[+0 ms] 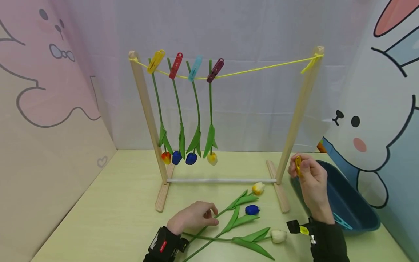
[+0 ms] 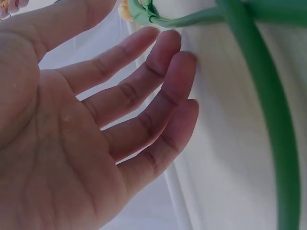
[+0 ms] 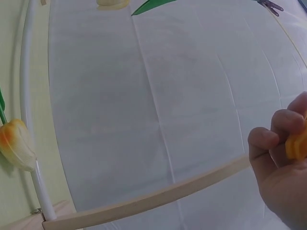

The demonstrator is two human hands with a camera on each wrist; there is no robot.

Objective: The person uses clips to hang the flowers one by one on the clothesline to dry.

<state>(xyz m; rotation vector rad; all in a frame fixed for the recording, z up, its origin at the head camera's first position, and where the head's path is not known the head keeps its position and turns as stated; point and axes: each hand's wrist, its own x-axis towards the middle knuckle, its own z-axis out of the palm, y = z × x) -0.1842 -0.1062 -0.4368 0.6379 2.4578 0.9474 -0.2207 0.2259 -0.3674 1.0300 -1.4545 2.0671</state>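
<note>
My right hand [image 1: 311, 182] pinches a yellow clothespin [image 1: 298, 166] between thumb and fingers, above the rim of a dark blue basin. In the right wrist view the clothespin [image 3: 298, 143] shows orange at the edge. My left hand [image 1: 196, 217] is over the table with loosely bent fingers, its fingertips right by the stem of a yellow-and-white tulip [image 1: 258, 188]. In the left wrist view the palm holds nothing, and a green stem [image 2: 273, 110] passes beside the fingertips. A blue tulip [image 1: 252, 210] and a white tulip [image 1: 278, 236] lie there too, stems crossing.
Behind stands a wooden frame [image 1: 298, 116] with a yellow string [image 1: 265, 67]. Several tulips hang head down from it by yellow, red, light blue and maroon clothespins [image 1: 215, 70]. The blue basin [image 1: 356, 203] at right holds a light blue clothespin [image 1: 342, 221].
</note>
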